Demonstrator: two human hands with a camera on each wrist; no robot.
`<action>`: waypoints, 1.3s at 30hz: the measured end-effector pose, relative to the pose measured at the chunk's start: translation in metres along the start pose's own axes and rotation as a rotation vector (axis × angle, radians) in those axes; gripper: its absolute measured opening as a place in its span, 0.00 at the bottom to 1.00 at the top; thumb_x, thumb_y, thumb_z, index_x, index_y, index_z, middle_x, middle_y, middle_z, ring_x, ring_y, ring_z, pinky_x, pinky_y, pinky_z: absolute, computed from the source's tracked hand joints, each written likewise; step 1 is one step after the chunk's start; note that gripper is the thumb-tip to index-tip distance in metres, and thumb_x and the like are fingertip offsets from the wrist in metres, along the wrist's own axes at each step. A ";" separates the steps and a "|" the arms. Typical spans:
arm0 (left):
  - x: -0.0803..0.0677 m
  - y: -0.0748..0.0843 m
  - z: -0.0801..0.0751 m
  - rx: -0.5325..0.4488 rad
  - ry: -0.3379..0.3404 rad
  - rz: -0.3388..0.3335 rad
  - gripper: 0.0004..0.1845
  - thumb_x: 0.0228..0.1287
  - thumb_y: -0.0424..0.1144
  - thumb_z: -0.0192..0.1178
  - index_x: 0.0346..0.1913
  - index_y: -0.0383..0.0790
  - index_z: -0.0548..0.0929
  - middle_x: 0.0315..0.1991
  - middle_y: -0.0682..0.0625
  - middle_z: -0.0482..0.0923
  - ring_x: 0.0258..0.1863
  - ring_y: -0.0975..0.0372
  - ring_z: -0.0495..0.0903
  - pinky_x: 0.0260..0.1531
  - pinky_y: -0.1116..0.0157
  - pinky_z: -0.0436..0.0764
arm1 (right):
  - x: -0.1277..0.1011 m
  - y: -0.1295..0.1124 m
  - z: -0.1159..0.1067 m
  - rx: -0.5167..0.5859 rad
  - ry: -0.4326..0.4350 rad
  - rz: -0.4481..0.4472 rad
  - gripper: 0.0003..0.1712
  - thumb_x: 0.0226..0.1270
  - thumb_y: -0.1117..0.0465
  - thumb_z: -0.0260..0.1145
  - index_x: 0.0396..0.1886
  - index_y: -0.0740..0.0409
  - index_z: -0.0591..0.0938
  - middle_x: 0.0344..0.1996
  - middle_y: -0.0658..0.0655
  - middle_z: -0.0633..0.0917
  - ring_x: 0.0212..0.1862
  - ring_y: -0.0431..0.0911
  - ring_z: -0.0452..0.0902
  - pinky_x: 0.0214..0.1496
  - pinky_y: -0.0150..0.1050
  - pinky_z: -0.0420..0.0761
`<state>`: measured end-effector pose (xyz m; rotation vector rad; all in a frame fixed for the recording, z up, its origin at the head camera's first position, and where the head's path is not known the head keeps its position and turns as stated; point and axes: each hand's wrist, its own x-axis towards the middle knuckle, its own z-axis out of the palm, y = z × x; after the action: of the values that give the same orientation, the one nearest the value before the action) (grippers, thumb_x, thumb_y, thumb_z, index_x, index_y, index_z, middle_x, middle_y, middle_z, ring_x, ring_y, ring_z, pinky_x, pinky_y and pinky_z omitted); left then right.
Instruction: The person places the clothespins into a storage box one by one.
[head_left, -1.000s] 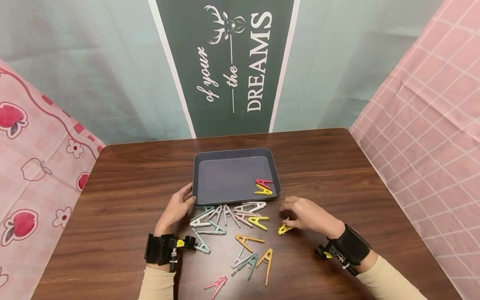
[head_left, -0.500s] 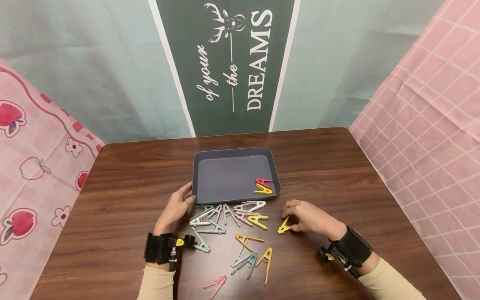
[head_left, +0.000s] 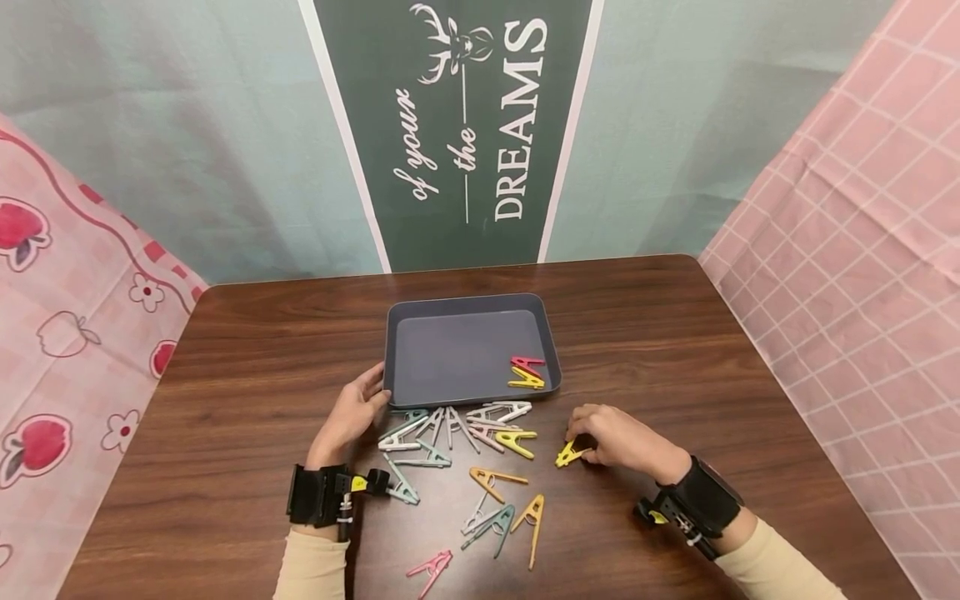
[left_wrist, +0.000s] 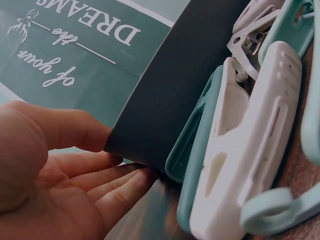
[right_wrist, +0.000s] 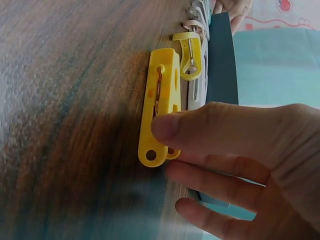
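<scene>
My left hand point(head_left: 351, 418) holds the near left corner of a dark grey tray point(head_left: 465, 350). In the left wrist view, its thumb meets the tray's rim point(left_wrist: 150, 100) and its fingers stretch along the lower edge. With thumb and fingers, my right hand point(head_left: 621, 437) pinches a yellow clothespin point(right_wrist: 150, 110) low at the table, right of the tray. Inside the tray, a red clothespin point(head_left: 528, 362) and another yellow clothespin point(head_left: 527, 380) lie at the near right corner.
Several clothespins lie close along the tray's near side, among them a white one point(right_wrist: 198, 90) and a yellow one point(head_left: 516, 442). Nearer are orange pegs point(head_left: 534, 521), a green one point(head_left: 501, 523) and a pink one point(head_left: 431, 571). Curtains surround the wooden table point(head_left: 255, 375).
My right hand has shifted slightly nearer and its fingers have closed in on the yellow clothespin, which has turned a little. The left hand and the tray stay in place.
</scene>
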<state>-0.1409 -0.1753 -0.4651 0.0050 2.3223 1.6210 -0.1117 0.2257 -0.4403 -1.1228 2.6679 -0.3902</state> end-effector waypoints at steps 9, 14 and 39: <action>-0.002 0.000 0.000 -0.004 -0.011 0.004 0.31 0.72 0.28 0.44 0.75 0.31 0.51 0.73 0.31 0.56 0.73 0.42 0.60 0.69 0.48 0.66 | 0.000 0.000 0.002 -0.005 -0.004 0.006 0.12 0.47 0.68 0.75 0.34 0.55 0.87 0.33 0.50 0.84 0.38 0.42 0.81 0.38 0.34 0.82; -0.001 0.000 0.000 -0.012 -0.014 0.014 0.31 0.72 0.27 0.44 0.75 0.31 0.50 0.73 0.30 0.56 0.72 0.42 0.60 0.69 0.48 0.66 | -0.001 -0.002 -0.001 -0.021 0.021 0.019 0.11 0.48 0.67 0.75 0.33 0.55 0.87 0.33 0.50 0.83 0.37 0.43 0.81 0.38 0.35 0.82; -0.001 0.001 -0.001 -0.008 -0.022 0.012 0.31 0.73 0.28 0.44 0.75 0.31 0.50 0.73 0.30 0.56 0.73 0.42 0.59 0.69 0.48 0.66 | 0.019 -0.017 -0.020 0.052 0.142 0.066 0.12 0.53 0.65 0.74 0.39 0.56 0.86 0.39 0.53 0.83 0.42 0.46 0.80 0.42 0.38 0.82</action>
<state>-0.1404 -0.1762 -0.4632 0.0347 2.3035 1.6274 -0.1200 0.2037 -0.4177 -1.0252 2.7905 -0.5425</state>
